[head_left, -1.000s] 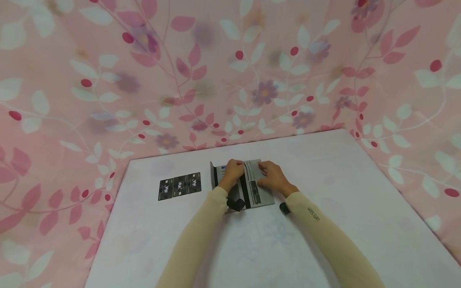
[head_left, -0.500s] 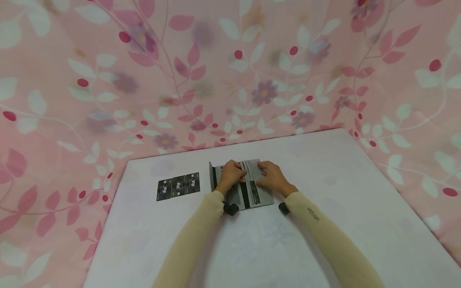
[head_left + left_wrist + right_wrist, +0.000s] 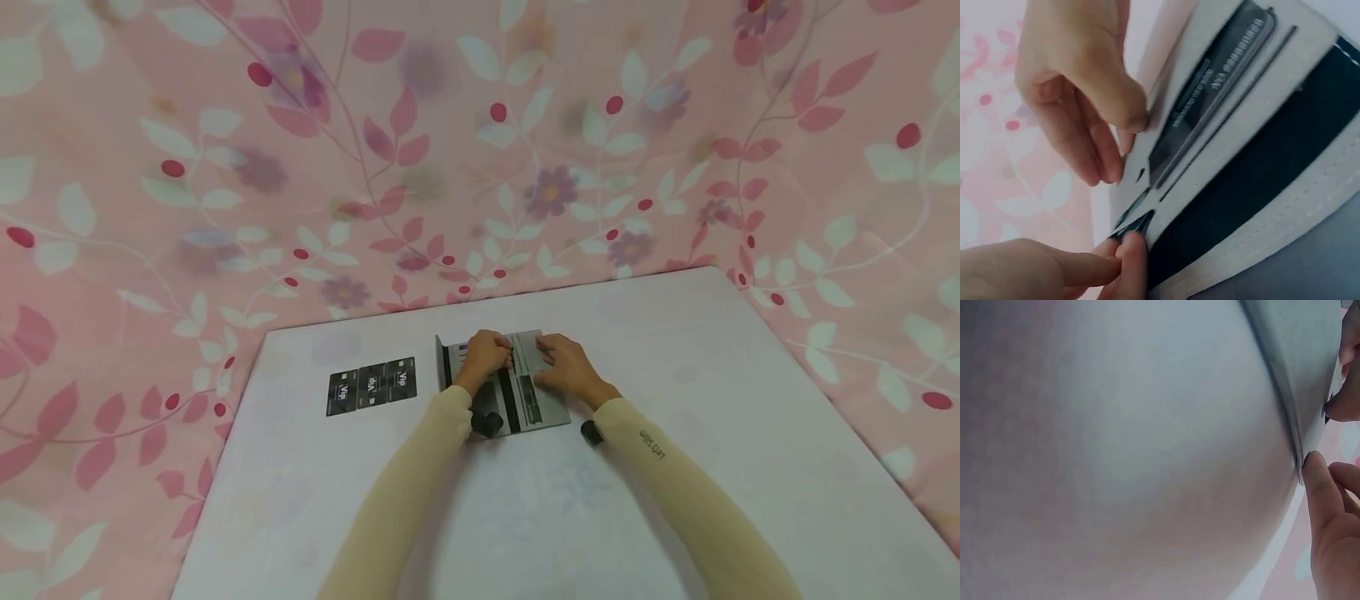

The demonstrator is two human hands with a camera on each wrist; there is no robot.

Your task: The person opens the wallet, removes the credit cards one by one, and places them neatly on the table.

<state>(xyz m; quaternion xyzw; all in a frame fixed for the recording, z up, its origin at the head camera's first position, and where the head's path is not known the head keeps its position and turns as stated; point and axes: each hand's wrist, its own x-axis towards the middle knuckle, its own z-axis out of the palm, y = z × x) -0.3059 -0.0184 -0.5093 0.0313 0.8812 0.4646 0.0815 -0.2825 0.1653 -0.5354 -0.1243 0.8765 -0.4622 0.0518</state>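
Note:
A grey wallet [image 3: 536, 404] lies open on the white table [image 3: 712, 400], its card slots facing up. My left hand [image 3: 486, 356] is at the wallet's far left part. In the left wrist view its thumb and finger [image 3: 1132, 250] pinch the corner of a dark card [image 3: 1138, 226] that sticks out of a slot. Another card [image 3: 1210, 106] sits in a slot of the wallet [image 3: 1260, 125]. My right hand [image 3: 564, 365] holds the wallet's far edge, thumb on top [image 3: 1129, 115]. The right wrist view is filled by the blurred wallet [image 3: 1116, 456], with a fingertip [image 3: 1317, 481] at its edge.
Three black VIP cards [image 3: 372, 386] lie in a row on the table left of the wallet. A pink floral cloth [image 3: 480, 167] hangs behind and beside the table. Bare tabletop stretches to the right and towards me.
The left hand has shifted slightly on the wallet's far left part. The right hand and the three cards stay where they were.

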